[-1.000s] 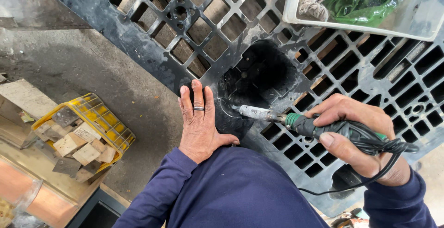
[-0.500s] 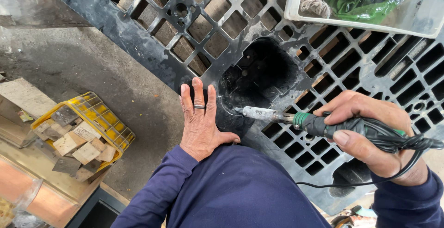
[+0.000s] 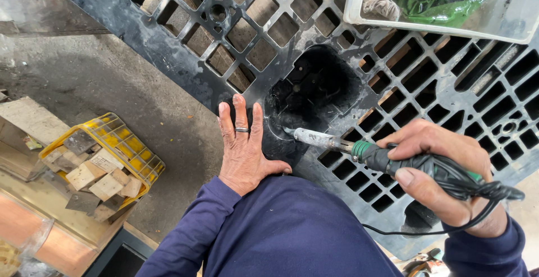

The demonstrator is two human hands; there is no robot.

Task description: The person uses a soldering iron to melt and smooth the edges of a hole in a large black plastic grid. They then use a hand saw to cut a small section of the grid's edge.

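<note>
1. Black plastic fills the head view: a pallet (image 3: 236, 86) of square grid holes, with a ragged melted hole (image 3: 317, 89) near its middle.
2. Left hand (image 3: 242, 148), ring on one finger, lies flat and spread on the pallet's near edge, touching it just left of the hole; its grip is open and holds nothing.
3. Right hand (image 3: 443, 176) has its grip closed round the green handle of a soldering iron (image 3: 337, 141), cord looped over the fingers. The metal tip rests at the hole's lower left rim, close beside the left thumb.
4. Progress, as a judgement: the rim near the tip looks smeared and glossy, so some working seems done there; the rest of the hole stands open and rough.
5. Room: the tip has free space across the hole and to the right along the grid. A tray (image 3: 359, 7) with green cloth sits well beyond, top right. Left, past the pallet edge, a yellow basket (image 3: 143, 159) of wood blocks sits lower down, well apart.
</note>
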